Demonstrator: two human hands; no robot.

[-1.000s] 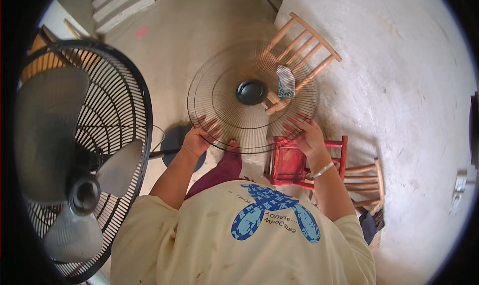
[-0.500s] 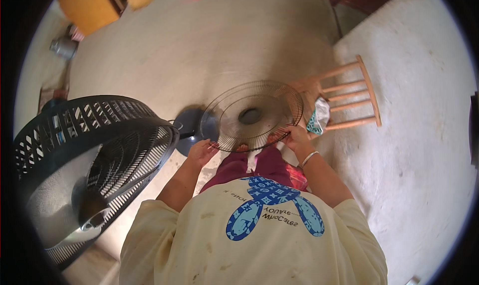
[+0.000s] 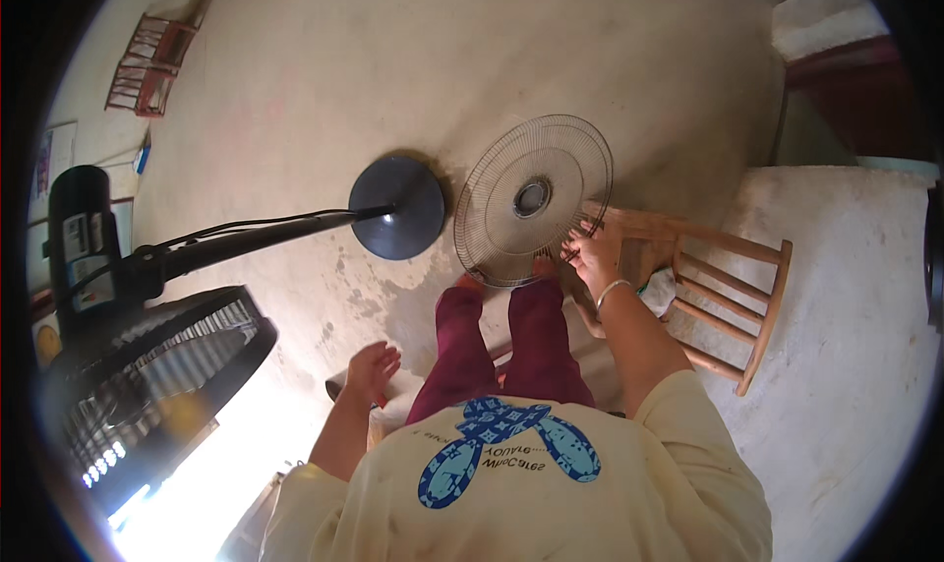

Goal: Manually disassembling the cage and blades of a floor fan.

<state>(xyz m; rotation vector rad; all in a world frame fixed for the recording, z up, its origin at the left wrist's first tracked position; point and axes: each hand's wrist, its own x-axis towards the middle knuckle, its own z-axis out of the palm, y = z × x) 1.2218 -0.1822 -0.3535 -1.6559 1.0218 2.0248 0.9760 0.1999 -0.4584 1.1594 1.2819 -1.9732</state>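
My right hand grips the near right rim of a round wire fan grille, fingers curled about its edge. The grille hangs tilted over my feet, a dark disc at its centre. Well below the grille's left side, my left hand is off it, fingers stretched out and holding nothing. To the left is a large black pedestal fan with a slatted housing. Its dark pole runs to a round base on the floor, left of the grille.
A wooden chair stands close to my right arm, a crumpled cloth on its seat. Damp patches mark the floor near the fan base. Reddish wooden chairs are at the far left. Bright light comes from the lower left.
My left hand has let go of the grille and drawn back toward me. My right hand keeps the grille, now tipped more upright. The view has shifted, showing the fan's pole and base.
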